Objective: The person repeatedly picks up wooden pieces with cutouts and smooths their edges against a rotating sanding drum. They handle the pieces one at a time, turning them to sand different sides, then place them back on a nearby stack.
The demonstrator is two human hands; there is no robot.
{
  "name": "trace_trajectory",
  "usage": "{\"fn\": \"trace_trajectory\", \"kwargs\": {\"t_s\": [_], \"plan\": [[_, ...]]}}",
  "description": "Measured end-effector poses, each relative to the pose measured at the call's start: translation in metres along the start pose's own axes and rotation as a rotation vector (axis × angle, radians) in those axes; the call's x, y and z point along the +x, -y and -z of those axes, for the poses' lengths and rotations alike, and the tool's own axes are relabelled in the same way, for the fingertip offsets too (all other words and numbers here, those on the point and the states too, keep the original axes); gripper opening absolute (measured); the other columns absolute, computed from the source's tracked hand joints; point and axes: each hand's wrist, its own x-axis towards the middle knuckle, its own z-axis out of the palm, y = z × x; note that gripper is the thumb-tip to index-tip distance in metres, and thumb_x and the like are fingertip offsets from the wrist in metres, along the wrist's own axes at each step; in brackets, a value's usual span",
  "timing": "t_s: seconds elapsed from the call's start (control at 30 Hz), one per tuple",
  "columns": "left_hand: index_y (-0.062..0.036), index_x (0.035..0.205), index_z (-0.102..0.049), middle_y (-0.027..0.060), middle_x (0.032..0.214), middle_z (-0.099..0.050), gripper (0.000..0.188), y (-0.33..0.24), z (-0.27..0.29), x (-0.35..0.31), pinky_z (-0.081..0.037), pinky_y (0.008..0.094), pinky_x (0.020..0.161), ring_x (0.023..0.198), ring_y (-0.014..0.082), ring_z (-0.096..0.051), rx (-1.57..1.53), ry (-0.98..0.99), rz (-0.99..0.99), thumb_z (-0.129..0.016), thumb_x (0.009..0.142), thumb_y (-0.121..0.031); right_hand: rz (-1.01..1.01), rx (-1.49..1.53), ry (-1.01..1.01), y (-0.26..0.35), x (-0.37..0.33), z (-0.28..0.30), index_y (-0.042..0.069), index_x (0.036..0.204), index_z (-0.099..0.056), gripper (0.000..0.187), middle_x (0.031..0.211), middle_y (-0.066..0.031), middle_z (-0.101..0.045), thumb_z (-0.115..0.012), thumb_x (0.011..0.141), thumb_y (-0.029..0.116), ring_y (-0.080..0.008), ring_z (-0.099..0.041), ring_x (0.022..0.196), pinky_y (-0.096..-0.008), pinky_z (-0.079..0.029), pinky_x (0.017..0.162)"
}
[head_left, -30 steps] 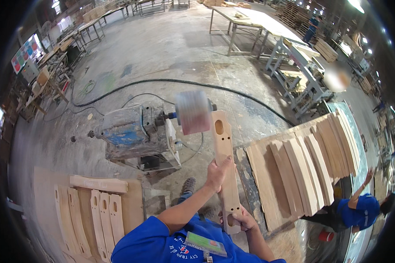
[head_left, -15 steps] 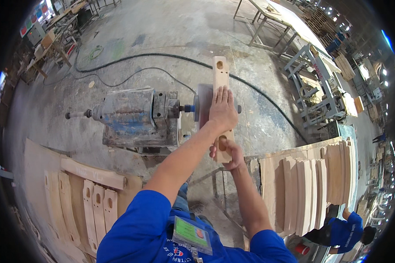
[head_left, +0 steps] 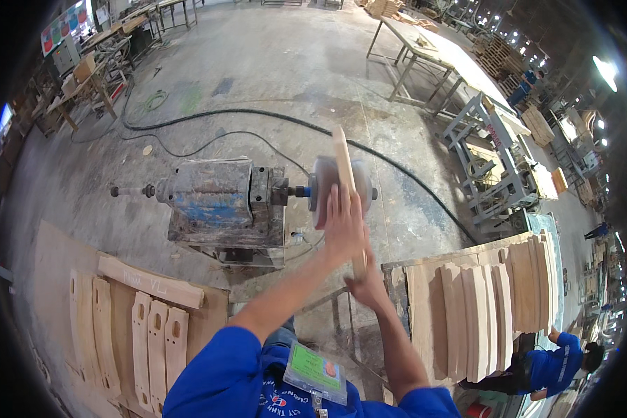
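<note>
Wooden piece [head_left: 344, 166] partly hidden by left fingers [head_left: 345, 202], drum [head_left: 324, 180] blurred, red container [head_left: 478, 410] cut off by lower edge

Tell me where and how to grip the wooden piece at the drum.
Probably the near end, coming from the person's side, pinching its broad faces: the wooden piece is long, turned narrow edge up, and its far end reaches beyond the drum. The right hand is at that near end.
</note>
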Motion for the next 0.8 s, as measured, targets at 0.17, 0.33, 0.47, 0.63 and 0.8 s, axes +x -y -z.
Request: {"fn": "trace_trajectory", "kwargs": {"t_s": [0.17,0.33,0.47,0.63,0.8], "plan": [[0.0160,0.155,-0.038,0.0405,0.167,-0.024,0.069,0.026,-0.014,0.005,-0.020,0.0617,0.131,0.157,0.0568,-0.025,-0.033,0.058,0.024,-0.055,0.100,-0.022,-0.291,-0.510,0.106,0.041,0.026,-0.001,0.006,0.170,-0.020,0.097,0.120,-0.0358,-0.061,-0.070,0.086,0.001,-0.0567,-0.063,0.102,-0.0623,-0.054,0.079],[0.0166,0.152,-0.041,0.0413,0.166,-0.024,0.067,-0.051,0.009,-0.151,-0.025,0.0645,0.128,0.154,0.0591,-0.029,-0.290,0.190,-0.040,-0.054,0.100,-0.021,-0.445,-0.593,0.206,0.051,-0.153,0.003,0.006,0.171,-0.019,0.096,0.122,-0.0317,-0.064,-0.071,0.090,0.007,-0.0492,-0.062,0.090,-0.0572,-0.053,0.074],[0.0157,0.150,-0.046,0.0376,0.167,-0.030,0.065,-0.053,0.019,-0.108,-0.023,0.0634,0.130,0.156,0.0566,-0.029,-0.330,0.120,-0.211,-0.056,0.098,-0.022,-0.459,0.459,0.126,0.011,-0.144,0.004,0.000,0.161,-0.033,0.078,0.116,-0.0200,-0.069,-0.070,0.094,0.016,-0.0380,-0.065,0.084,-0.0501,-0.054,0.073],[0.0103,0.154,-0.049,0.0272,0.170,-0.037,0.068,-0.002,0.001,0.031,-0.014,0.0534,0.135,0.162,0.0416,-0.026,-0.017,0.260,-0.162,-0.049,0.102,-0.032,-0.577,1.837,0.416,-0.008,-0.001,0.000,-0.004,0.135,-0.054,0.057,0.110,-0.0153,-0.068,-0.072,0.091,0.027,-0.0252,-0.067,0.082,-0.0382,-0.055,0.071],[0.0100,0.156,-0.048,0.0254,0.170,-0.038,0.068,-0.025,-0.002,-0.044,-0.013,0.0528,0.135,0.163,0.0398,-0.026,0.181,0.350,-0.235,-0.047,0.101,-0.031,-0.617,1.875,0.260,-0.012,-0.091,-0.027,-0.005,0.136,-0.053,0.065,0.110,-0.0166,-0.067,-0.075,0.084,0.029,-0.0255,-0.070,0.079,-0.0410,-0.058,0.072]]}}
